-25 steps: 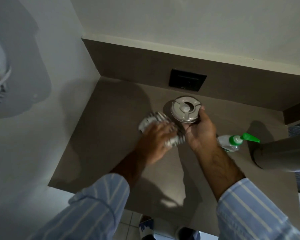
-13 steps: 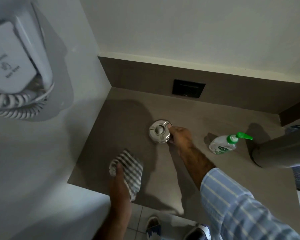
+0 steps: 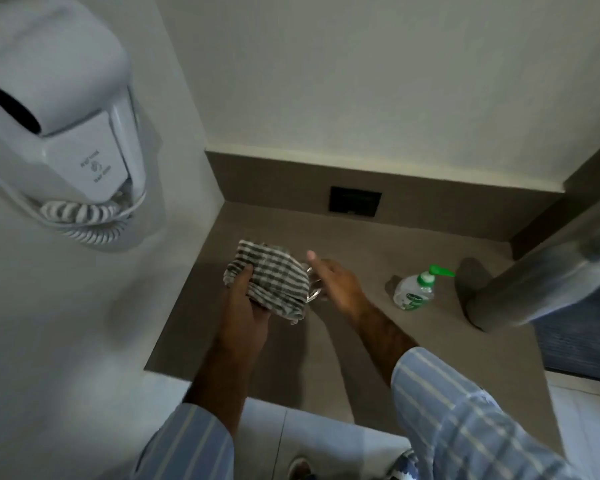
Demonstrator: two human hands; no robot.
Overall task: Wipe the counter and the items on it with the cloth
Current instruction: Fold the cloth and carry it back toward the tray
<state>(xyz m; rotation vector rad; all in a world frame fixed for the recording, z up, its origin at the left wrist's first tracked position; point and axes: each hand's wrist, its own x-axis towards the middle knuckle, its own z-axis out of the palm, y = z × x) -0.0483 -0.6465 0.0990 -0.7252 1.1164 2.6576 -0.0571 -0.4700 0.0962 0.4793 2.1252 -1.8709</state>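
My left hand (image 3: 246, 306) grips a grey-and-white striped cloth (image 3: 271, 278) and holds it just above the brown counter (image 3: 413, 348), near the left wall. The cloth covers most of a round metal item (image 3: 314, 293), and only a bit of its shiny rim shows. Just right of that rim is my right hand (image 3: 340, 285), fingers spread and one finger pointing up. It seems to hold nothing. Whether it touches the metal item is unclear.
A clear soap bottle (image 3: 414, 292) with a green pump stands to the right. Beyond it, a grey cylinder (image 3: 534, 289) leans in from the right edge. A black wall socket (image 3: 355, 200) sits in the backsplash. A white wall-mounted hair dryer (image 3: 66, 133) with a coiled cord hangs at the left.
My left hand has carried the cloth from the counter's front edge up over the metal item. My right hand has let go of the item and spread its fingers.
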